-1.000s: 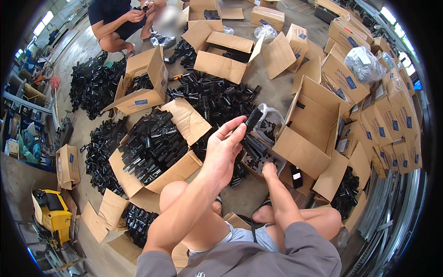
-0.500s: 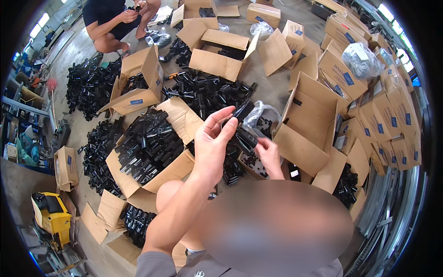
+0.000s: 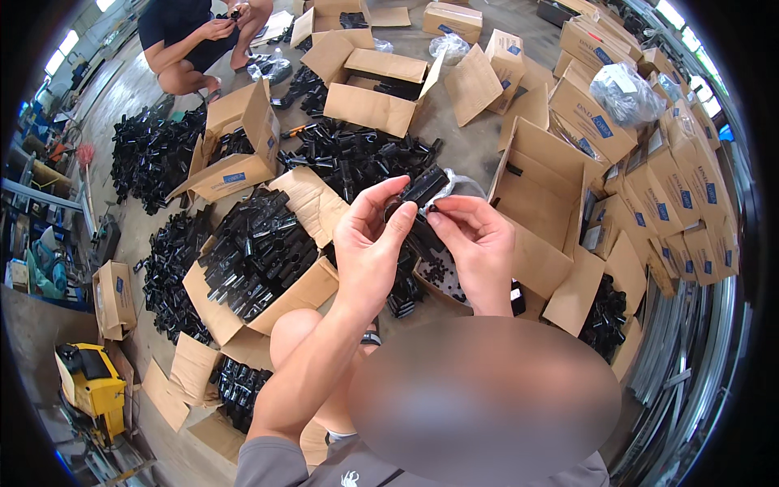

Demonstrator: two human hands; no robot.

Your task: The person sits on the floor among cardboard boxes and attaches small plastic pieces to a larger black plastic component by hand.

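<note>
My left hand (image 3: 369, 239) is closed round a glossy black tubular part (image 3: 426, 185), which points up and to the right past my fingertips. Close against its side, my right hand (image 3: 479, 243) pinches a small black piece (image 3: 432, 209) between thumb and forefinger. Whether that piece touches the part cannot be made out. Beneath my hands stands a box of small black pieces (image 3: 439, 277), partly covered by my right wrist. A clear plastic bag (image 3: 464, 185) shows behind my right fingers. Beyond lies a heap of similar black parts (image 3: 349, 154).
Left of my knee, an open carton (image 3: 296, 302) holds stacked black parts. An open carton (image 3: 542, 183) stands to the right, with stacked cartons (image 3: 677, 191) beyond. Another person (image 3: 191, 45) squats at the far left. A yellow machine (image 3: 93, 381) sits at the lower left.
My right hand has risen from beside the box of small pieces to the black part, now with a small piece in its fingertips. The left hand still holds the part.
</note>
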